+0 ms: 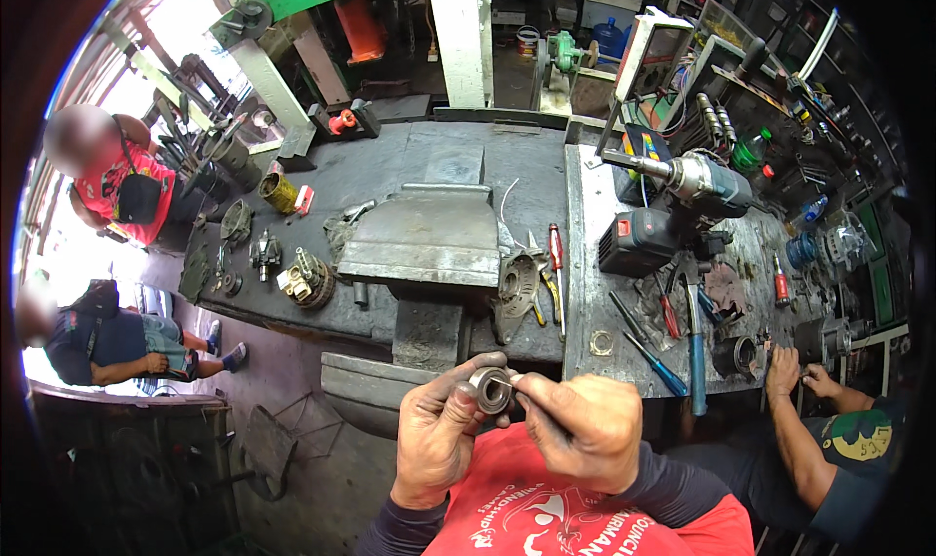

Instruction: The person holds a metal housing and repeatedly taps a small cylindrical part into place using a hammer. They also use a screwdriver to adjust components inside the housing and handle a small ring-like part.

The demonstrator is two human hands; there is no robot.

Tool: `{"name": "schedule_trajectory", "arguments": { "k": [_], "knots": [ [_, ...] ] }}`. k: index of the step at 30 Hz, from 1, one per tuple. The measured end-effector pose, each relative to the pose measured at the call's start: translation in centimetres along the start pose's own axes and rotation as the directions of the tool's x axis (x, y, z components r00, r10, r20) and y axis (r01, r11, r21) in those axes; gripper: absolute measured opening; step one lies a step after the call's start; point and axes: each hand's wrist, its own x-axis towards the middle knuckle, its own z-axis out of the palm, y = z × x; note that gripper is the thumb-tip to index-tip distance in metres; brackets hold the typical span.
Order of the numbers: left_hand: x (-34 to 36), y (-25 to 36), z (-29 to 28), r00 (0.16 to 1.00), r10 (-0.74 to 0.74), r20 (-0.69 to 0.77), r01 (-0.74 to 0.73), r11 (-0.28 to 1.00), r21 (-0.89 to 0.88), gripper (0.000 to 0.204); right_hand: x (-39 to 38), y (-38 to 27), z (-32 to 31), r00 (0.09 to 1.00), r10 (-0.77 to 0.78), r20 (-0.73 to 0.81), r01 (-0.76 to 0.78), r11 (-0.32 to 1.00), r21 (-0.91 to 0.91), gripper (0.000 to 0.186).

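Observation:
In front of my chest, my left hand grips a round metal ball bearing by its rim, fingers and thumb wrapped round it with the bore facing right. My right hand is closed in a pinch, its fingertips right at the bearing's face. Whatever those fingers hold is too small to make out. Beyond my hands stands a large bench vise. On the bench to its right lie an open metal housing, pliers and a red-handled screwdriver.
At the right, a power drill, a blue-handled hammer and more screwdrivers lie on a metal-topped bench. A co-worker's hands handle parts there. Disassembled motor parts sit left of the vise. Two people stand at the far left.

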Motion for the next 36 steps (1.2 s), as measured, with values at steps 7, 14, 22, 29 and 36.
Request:
{"name": "schedule_trajectory", "arguments": {
  "k": [7, 14, 22, 29, 36],
  "knots": [
    [0.4, -1.2, 0.4, 0.999, 0.004, -0.043, -0.008, 0.995, -0.096, 0.045, -2.3, 2.1, 2.3, 0.975, -0.204, -0.086, 0.19, 0.97, -0.152, 0.048],
    [0.9, -1.3, 0.5, 0.998, 0.006, -0.058, -0.013, 0.994, -0.11, 0.044, -3.1, 3.2, 3.4, 0.971, -0.202, -0.128, 0.194, 0.978, -0.072, 0.056],
    [1.2, -0.2, 0.1, 0.998, -0.028, -0.049, 0.023, 0.995, -0.094, 0.047, -3.8, 2.7, 2.7, 0.939, 0.254, 0.231, -0.342, 0.633, 0.695, 0.045],
    [1.1, 0.9, -0.3, 0.994, -0.108, 0.033, 0.11, 0.993, -0.051, 0.045, -3.3, 4.2, 0.6, 0.781, 0.311, 0.541, -0.623, 0.344, 0.702, 0.043],
    [1.2, 0.3, 0.1, 0.997, -0.076, -0.034, 0.077, 0.997, 0.02, 0.043, -3.6, 3.8, 2.4, 0.997, -0.076, 0.027, 0.076, 0.997, 0.014, 0.069]
  ]
}}
